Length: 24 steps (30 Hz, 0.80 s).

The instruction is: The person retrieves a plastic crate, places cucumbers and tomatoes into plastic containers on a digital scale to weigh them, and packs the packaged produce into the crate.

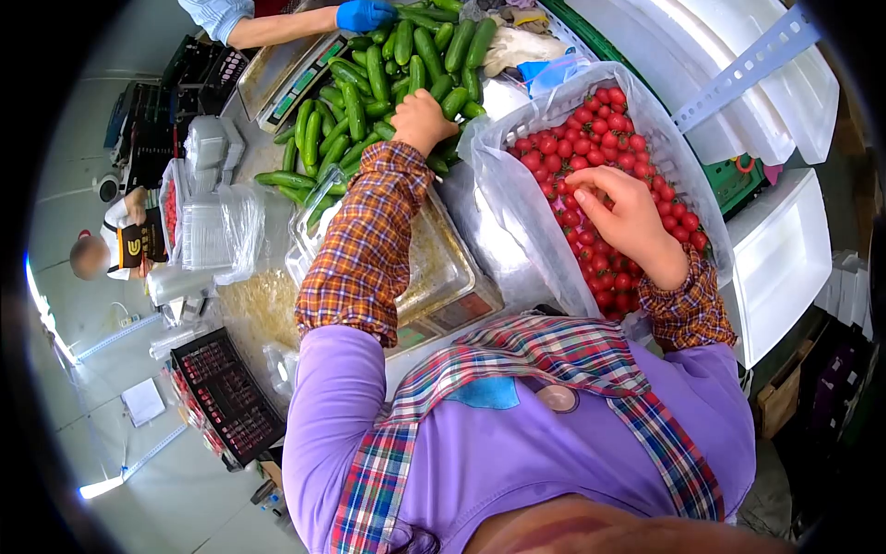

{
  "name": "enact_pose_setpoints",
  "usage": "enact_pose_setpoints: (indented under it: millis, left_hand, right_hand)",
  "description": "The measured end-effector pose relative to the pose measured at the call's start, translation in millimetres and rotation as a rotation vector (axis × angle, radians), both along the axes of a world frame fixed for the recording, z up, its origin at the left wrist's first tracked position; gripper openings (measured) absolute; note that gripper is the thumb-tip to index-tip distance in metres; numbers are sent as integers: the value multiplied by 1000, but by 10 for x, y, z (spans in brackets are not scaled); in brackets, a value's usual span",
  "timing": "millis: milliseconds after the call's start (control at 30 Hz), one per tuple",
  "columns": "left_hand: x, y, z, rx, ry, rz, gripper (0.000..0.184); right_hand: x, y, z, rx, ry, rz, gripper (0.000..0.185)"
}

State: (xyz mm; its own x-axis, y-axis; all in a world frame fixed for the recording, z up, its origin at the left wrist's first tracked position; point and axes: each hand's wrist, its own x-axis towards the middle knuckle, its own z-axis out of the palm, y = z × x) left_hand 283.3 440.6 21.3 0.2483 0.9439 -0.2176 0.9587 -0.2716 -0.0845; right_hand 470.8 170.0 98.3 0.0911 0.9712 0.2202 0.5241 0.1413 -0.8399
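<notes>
My left hand is at the near side of a pile of green cucumbers, its fingers bent around a cucumber; the fingertips are partly hidden. Over the cherry tomatoes hangs my right hand, fingers apart and slightly curved, with nothing visible in them. The red tomatoes fill a crate lined with clear plastic. Beneath my left forearm lies part of a clear plastic box, mostly covered by the sleeve.
A co-worker's blue-gloved hand touches the far cucumbers beside a scale. Near me is a metal tray scale. Stacked clear containers stand left, a white bin right. Another person is at far left.
</notes>
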Motion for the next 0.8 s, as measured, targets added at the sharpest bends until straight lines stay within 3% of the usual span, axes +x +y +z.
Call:
enact_pose_setpoints:
  millis: [367,467,533,600,667,700,767,800]
  left_hand:
    - [112,-94,-134,86,-86,109,83]
    - [20,27,-13,-59,-304,241,75]
    - [-216,334,43,-280,-738,143,58]
    - [-287,302,351,-754,-1474,388,50]
    - [-491,-11,826,-1162,-1729,400,47]
    - [-592,-103,878,-1369,-1804,324,59]
    - [-663,-523,1061,-1484,-1895,214,65]
    - [-691,-736,1102,-1539,-1951,189,66]
  right_hand:
    - [-18,-14,45,14,-6,-16,15]
    - [2,-38,-39,78,5,-30,16]
    - [38,-48,-35,79,11,-52,16]
    - [83,-33,9,27,4,-79,16]
    - [94,-3,-34,43,69,-88,17]
    - [93,16,-61,66,125,-82,18]
    - [95,77,-139,113,299,-7,21]
    - [90,24,55,-243,601,49,29]
